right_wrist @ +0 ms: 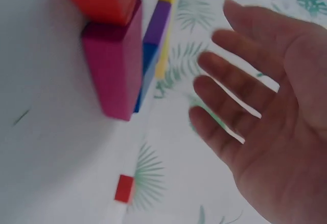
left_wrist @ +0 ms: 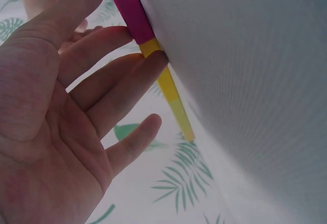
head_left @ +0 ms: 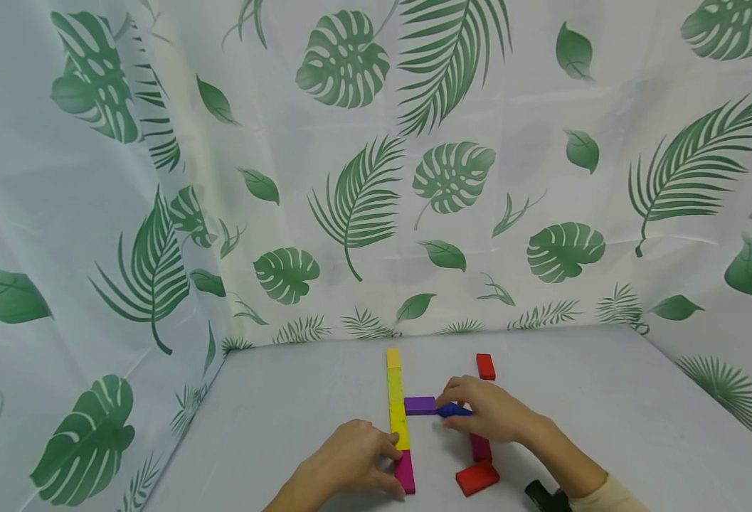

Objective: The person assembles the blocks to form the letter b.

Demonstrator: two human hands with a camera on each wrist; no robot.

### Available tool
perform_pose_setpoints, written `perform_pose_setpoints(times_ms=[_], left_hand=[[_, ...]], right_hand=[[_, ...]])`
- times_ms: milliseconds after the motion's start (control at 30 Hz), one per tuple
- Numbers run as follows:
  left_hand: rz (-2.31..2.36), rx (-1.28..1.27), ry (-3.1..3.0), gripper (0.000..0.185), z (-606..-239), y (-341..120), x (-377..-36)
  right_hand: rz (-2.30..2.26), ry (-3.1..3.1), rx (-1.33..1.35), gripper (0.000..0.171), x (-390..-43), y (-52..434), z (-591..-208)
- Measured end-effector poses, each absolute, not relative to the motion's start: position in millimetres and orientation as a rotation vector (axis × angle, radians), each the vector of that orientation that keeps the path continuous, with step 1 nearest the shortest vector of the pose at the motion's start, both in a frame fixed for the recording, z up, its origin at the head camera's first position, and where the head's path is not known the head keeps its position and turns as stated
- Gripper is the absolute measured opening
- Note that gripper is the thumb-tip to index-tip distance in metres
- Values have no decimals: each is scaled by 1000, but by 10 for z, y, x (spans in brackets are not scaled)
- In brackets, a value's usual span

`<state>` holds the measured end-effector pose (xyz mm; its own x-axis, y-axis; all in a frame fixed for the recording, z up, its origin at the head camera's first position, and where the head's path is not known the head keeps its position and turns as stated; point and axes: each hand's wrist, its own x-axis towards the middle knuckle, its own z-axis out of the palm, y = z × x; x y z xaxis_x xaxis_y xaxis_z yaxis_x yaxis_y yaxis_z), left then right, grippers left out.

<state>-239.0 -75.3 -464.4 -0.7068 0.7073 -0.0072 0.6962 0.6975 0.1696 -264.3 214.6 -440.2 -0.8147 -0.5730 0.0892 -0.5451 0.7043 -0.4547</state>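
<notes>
In the head view, a straight row runs away from me: a magenta block (head_left: 404, 472) at the near end, then yellow blocks (head_left: 398, 419). My left hand (head_left: 358, 455) lies along its left side. In the left wrist view its fairly straight fingers touch the magenta block (left_wrist: 132, 9) and overlap the yellow part (left_wrist: 168, 83). A purple block (head_left: 420, 406) extends right from the row, with a blue block (head_left: 454, 409) at its end. My right hand (head_left: 487, 409) hovers over the blue block. The right wrist view shows that hand (right_wrist: 265, 91) with spread fingers, holding nothing.
A red block (head_left: 486, 366) lies beyond the right hand. Nearer, a dark magenta block (head_left: 481, 448) meets an angled red block (head_left: 477, 478). A black object (head_left: 547, 496) shows beside the right forearm. Leaf-printed white sheets (head_left: 376, 235) stand behind and beside the pale table (head_left: 273, 398).
</notes>
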Motion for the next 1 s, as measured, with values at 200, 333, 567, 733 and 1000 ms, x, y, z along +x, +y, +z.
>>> perform_pose_setpoints(times_ms=[200,333,567,733,1000], left_hand=[[234,1154,2823,51,-4630,-742,-2378],[241,1136,2816,50,-4618,-734,-2376],[237,1152,2822,50,-4635,-741,-2380],[238,1161,2826,51,-4649,-745,-2387],[237,1177,2830,51,-4651,-749,-2392]], right_hand=[[-779,2987,-774,39,-2733,2245,-4488],[-823,3012,-672,42,-2766,2280,-4510],[-841,3052,-595,45,-2816,2342,-4566],[-850,3073,-635,46,-2856,2424,-4596],[-855,3098,-631,47,-2923,2538,-4666]])
